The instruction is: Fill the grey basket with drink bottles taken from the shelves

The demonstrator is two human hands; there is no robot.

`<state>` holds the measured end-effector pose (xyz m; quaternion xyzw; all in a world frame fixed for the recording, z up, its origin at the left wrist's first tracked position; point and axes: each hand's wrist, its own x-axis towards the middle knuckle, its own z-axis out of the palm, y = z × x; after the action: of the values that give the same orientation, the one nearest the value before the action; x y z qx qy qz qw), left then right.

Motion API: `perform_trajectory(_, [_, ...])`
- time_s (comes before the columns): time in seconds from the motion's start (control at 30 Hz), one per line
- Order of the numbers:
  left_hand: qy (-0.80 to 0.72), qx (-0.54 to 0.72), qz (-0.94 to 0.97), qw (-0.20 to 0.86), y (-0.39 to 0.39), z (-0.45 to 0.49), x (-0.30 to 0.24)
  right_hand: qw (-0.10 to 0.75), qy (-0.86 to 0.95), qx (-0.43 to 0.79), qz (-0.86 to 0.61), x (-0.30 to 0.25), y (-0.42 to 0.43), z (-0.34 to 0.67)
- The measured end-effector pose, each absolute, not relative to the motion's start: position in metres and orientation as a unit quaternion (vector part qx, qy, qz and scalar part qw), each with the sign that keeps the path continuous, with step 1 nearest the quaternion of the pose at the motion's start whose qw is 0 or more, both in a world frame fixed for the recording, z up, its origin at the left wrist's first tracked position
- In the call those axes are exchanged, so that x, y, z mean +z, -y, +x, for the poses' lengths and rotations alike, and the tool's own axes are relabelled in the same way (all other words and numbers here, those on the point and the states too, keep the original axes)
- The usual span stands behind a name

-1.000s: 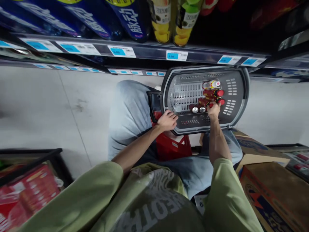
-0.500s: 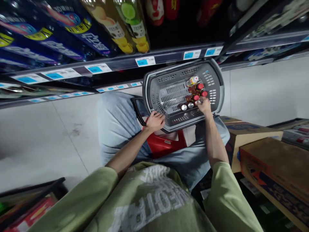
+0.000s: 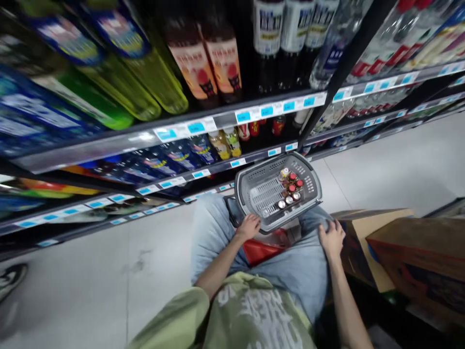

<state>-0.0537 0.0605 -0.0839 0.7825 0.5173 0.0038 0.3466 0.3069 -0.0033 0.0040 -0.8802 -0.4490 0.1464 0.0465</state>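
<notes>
The left hand point(image 3: 250, 226) holds the basket point(image 3: 262, 195) at its near left corner, fingers curled over the rim, just as half a second ago. The right hand point(image 3: 332, 240) is what has changed: it has left the cans and now rests on the right knee of the jeans point(image 3: 312, 264), loosely spread, with nothing seen in it.

With that hand gone, the drinks show clearly at the right end of the basket. Three cans point(image 3: 289, 199) line up along the near side, the one at the right no longer covered. Beyond them three red-capped bottles point(image 3: 291, 188) bunch together, and a white-capped bottle point(image 3: 285, 172) is at the far side. All seem to stand by themselves, so the handling of these drinks looks paused or finished, while the basket is kept steady.

The view now takes in more of the shelves point(image 3: 271, 109), which rise beyond the basket. A red object point(image 3: 263, 249) shows between the legs, and cartons point(image 3: 378, 228) lie to the right.
</notes>
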Motion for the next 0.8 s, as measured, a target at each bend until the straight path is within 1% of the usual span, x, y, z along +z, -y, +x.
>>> perform_trajectory(0.13, [-0.518, -0.015, 0.784, 0.342, -0.057, -0.057, -0.074, 0.023, 0.423, 0.158, -0.892, -0.002, 0.011, 0.294])
perform_trajectory(0.33, [-0.529, -0.057, 0.776, 0.338, -0.060, -0.060, -0.068, 0.032, 0.392, 0.166, -0.904, -0.001, -0.017, 0.284])
perform_trajectory(0.53, [-0.539, -0.111, 0.765, 0.334, -0.065, -0.054, -0.072, 0.002, 0.375, 0.171, -0.911, 0.009, -0.038, 0.281])
perform_trajectory(0.8, [-0.534, -0.150, 0.766, 0.326, -0.067, -0.045, -0.073, 0.021, 0.336, 0.203, -0.919, 0.011, -0.040, 0.290])
